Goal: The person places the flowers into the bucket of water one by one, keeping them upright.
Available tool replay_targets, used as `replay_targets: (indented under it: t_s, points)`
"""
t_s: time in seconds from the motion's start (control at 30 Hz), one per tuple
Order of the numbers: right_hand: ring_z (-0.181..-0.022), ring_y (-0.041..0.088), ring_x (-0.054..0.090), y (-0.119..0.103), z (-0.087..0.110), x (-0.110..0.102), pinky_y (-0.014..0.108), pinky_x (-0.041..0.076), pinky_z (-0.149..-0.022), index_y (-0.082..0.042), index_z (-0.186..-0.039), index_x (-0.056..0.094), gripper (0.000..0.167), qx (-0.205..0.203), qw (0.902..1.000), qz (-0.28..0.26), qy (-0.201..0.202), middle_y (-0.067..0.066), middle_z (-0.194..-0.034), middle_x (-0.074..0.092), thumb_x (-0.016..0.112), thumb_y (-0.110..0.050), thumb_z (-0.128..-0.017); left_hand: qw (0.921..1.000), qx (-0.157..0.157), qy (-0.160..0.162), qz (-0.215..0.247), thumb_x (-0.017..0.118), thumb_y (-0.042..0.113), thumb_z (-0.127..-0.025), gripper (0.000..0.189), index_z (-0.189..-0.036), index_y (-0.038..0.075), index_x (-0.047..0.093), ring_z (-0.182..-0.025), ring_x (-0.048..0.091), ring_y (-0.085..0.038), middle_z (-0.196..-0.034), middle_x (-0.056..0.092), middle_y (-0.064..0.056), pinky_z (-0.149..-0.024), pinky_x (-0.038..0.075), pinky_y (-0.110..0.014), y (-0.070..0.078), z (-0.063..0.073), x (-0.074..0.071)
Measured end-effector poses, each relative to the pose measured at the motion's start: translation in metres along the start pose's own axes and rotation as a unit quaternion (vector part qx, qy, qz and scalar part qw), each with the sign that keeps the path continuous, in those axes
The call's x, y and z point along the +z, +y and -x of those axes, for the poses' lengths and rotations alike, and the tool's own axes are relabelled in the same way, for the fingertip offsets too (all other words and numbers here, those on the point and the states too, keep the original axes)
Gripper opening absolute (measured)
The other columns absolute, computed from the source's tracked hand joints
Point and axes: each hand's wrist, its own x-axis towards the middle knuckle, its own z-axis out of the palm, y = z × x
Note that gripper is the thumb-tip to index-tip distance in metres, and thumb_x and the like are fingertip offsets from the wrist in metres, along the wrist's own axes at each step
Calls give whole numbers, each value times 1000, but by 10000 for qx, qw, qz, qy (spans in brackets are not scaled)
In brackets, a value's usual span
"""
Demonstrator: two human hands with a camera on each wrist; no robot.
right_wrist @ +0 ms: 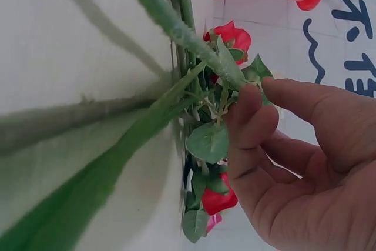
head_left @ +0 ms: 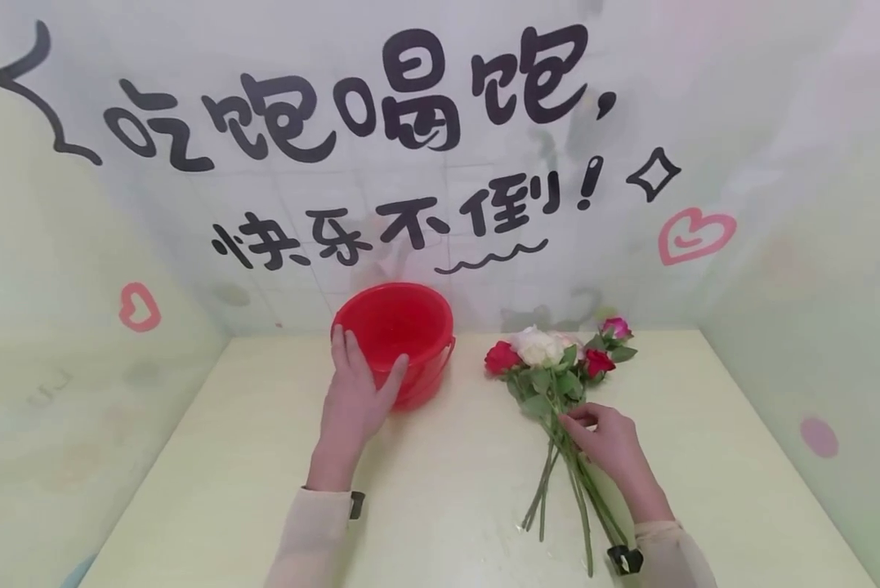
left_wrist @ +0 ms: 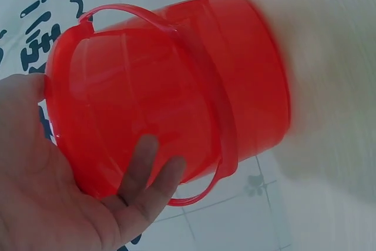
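Observation:
A red plastic bucket (head_left: 417,380) stands upright toward the back of the table. My left hand (head_left: 351,400) lies at its near left side, fingers spread along the wall and thumb over the front by the rim. In the left wrist view the bucket's handle (left_wrist: 202,199) hangs down around its side. To the right, a bunch of roses lies with a white rose (head_left: 538,347), a red rose (head_left: 502,358) and a magenta rose (head_left: 616,328) at the far end. Between thumb and index finger, my right hand (head_left: 610,441) pinches a green flower stem (right_wrist: 176,30).
The light wooden table (head_left: 440,506) carries the bucket and flowers. Behind it rises a pale wall (head_left: 440,188) printed with large dark characters, with further panels on both sides. Several cut stems (head_left: 582,514) point toward the near edge.

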Motion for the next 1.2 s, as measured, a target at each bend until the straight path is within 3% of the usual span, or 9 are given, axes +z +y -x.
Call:
replay_targets:
  t_s: [0.2,0.5,0.8,1.03,1.2]
  points:
    - [-64,18,66,0,-1,5,31,54,-56,6,-113,73,30,193,9997,26,-126,8,-91,74,75,-21,-99,9997,135,76,178,74,52,-94,113,-168,2,4,-137,51,-45,-171,14,-21,-89,61,-57,-1,8,7]
    - [-57,17,62,2,-1,17,29,52,-54,3,-99,72,18,337,9983,-223,-411,6,-77,69,78,-14,-96,9999,-29,129,57,75,51,-93,116,-168,4,1,-134,55,-44,-170,16,-22,-89,61,-55,-6,19,5]
    - [-62,18,60,-17,5,-10,31,54,-56,5,-113,70,29,414,9898,-1130,-759,10,-83,67,76,-21,-99,9995,2,233,228,80,48,-90,116,-168,3,7,-140,42,-43,-171,14,-19,-90,61,-57,-7,21,10]
    - [-70,16,60,-51,-4,-35,31,58,-64,7,-125,65,41,101,9814,-1890,-317,1,-96,69,75,-25,-101,9982,165,581,38,81,48,-88,114,-167,1,13,-141,39,-40,-171,16,-19,-89,62,-55,-7,13,5]
    - [-74,14,66,-66,-13,-47,30,62,-73,5,-124,63,35,-233,9622,-2712,-11,-3,-97,71,72,-22,-103,9987,67,487,97,80,50,-89,115,-168,3,11,-141,38,-39,-172,14,-17,-88,62,-54,-5,8,3]
